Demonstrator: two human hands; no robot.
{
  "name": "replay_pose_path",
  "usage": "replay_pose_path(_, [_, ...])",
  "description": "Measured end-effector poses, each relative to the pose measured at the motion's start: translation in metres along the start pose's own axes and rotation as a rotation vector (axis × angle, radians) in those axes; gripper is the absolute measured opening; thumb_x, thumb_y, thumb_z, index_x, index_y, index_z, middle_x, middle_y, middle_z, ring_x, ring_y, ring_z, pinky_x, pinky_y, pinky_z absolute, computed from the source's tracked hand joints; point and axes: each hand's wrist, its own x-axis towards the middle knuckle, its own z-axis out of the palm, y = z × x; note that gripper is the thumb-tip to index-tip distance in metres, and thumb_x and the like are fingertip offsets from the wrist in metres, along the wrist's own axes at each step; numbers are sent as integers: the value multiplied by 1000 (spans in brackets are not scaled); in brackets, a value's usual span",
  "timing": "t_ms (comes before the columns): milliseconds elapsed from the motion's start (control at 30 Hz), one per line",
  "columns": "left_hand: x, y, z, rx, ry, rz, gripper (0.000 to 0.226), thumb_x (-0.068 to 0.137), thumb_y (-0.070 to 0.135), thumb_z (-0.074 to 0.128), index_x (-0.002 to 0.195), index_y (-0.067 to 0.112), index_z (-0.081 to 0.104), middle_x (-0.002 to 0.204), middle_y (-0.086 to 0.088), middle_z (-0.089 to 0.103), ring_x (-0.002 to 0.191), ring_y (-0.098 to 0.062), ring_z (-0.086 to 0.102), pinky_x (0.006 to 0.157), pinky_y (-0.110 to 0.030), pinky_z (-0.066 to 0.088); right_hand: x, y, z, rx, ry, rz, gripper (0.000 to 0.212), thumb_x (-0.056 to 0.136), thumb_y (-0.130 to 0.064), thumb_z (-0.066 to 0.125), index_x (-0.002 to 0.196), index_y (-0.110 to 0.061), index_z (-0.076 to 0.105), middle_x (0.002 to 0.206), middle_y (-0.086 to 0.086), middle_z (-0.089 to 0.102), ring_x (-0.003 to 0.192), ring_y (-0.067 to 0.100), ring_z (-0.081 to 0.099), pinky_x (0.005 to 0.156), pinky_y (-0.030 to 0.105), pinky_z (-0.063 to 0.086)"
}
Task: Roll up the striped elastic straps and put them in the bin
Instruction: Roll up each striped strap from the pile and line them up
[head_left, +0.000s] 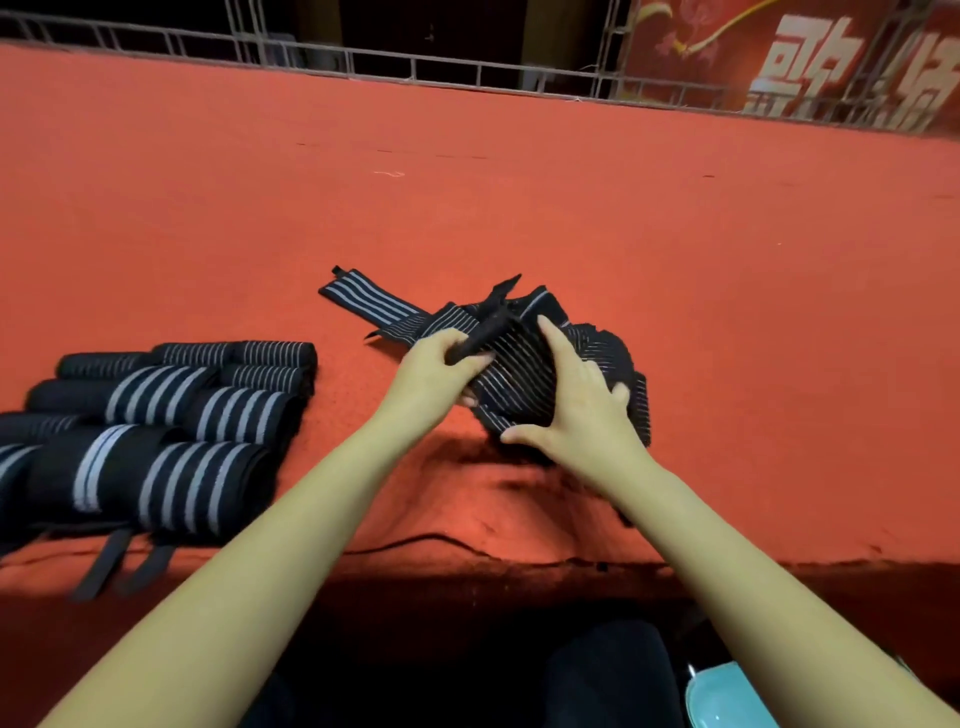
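Grips the narrow black end of a loose black, grey-striped elastic strap (514, 379) in the curled fingers of the left hand (436, 374). Pins the tangled heap (618, 353) of such straps to the red felt-covered table (519, 182) with the right hand (576, 410), fingers spread and nearly straight. Risks dragging snagged neighbours along, or starting a slack, crooked roll, given so many overlapping layers. Shows no certain bin: only a teal tub (727, 696) at the lower edge.

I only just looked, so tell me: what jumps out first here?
A big red cloth fills the view. In the middle, the left hand grips the black end of a tangled striped strap while the right hand presses on it. Rolled straps lie stacked at the left.
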Motion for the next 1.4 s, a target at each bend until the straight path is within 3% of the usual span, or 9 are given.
replay_pose_path(200, [-10, -17, -58, 226, 206, 28, 29, 80, 28, 77, 75, 7, 58, 65, -5, 62, 47, -11, 54, 49, -27, 46, 10, 13, 4, -152, -166, 195, 43, 82, -42, 70, 121, -27, 59, 118, 3, 61, 125, 22, 40, 92, 39, 25])
replay_pose_path(333, [-15, -21, -77, -161, 249, 2, 15, 91, 14, 64, 80, 7, 57, 82, -10, 52, 67, -9, 62, 58, -22, 57, 14, 5, 2, 38, -161, 134, 12, 84, -37, 69, 88, -27, 63, 86, -2, 65, 96, 21, 59, 77, 32, 35])
replay_pose_path(633, [-10, -10, -107, -146, 354, 48, 6, 97, 9, 54, 102, 10, 52, 96, -14, 52, 61, -5, 67, 72, -35, 60, -3, -29, -23, 779, -911, 142, 11, 96, -22, 57, 90, -17, 66, 78, 0, 63, 62, 5, 55, 39, 23, 49])
replay_pose_path(767, [-14, -2, -107, -18, 284, 23, 4, 95, 13, 60, 96, 16, 57, 81, -6, 56, 53, -9, 65, 75, -49, 58, -2, -34, -17, 522, -773, 137, 22, 90, -35, 65, 79, -17, 60, 74, -1, 48, 66, 9, 48, 45, 21, 43])
replay_pose_path(800, [-16, -1, -104, 6, 259, 23, 4, 94, 12, 60, 96, 15, 58, 79, -6, 55, 51, -9, 63, 70, -46, 59, 0, -33, -12, 499, -697, 129, 45, 89, -38, 66, 114, -8, 41, 70, -1, 44, 64, 9, 45, 48, 20, 39])
replay_pose_path(833, [-19, 1, -101, 21, 238, 25, 5, 94, 11, 60, 97, 14, 58, 76, -5, 53, 48, -8, 61, 63, -41, 60, 1, -34, -8, 580, -633, 106, 38, 88, -38, 67, 75, -22, 35, 69, -2, 43, 63, 9, 44, 52, 21, 37])
replay_pose_path(1000, [-29, 5, -88, 86, 188, 17, 9, 93, 13, 62, 101, 12, 58, 75, -6, 54, 41, -12, 58, 49, -33, 57, 2, -44, 2, 835, -556, 29, 39, 82, -36, 73, 87, 2, 65, 87, 3, 60, 84, 14, 54, 78, 34, 39])
replay_pose_path(1233, [-37, 20, -95, 89, 209, -22, 23, 92, 16, 65, 109, 4, 56, 72, -12, 50, 44, -16, 62, 59, -42, 60, -15, -68, -12, 1112, -719, -17, 11, 91, -13, 59, 101, -15, 63, 80, -1, 62, 53, 7, 56, 42, 20, 45])
replay_pose_path(1400, [-44, 45, -97, 229, 47, -20, 17, 90, 15, 67, 99, 5, 56, 66, -2, 53, 37, 0, 50, 37, -15, 39, -32, -83, -40, 1279, -874, -73, 14, 91, -4, 54, 101, -13, 57, 68, -7, 59, 49, 5, 54, 38, 17, 42])
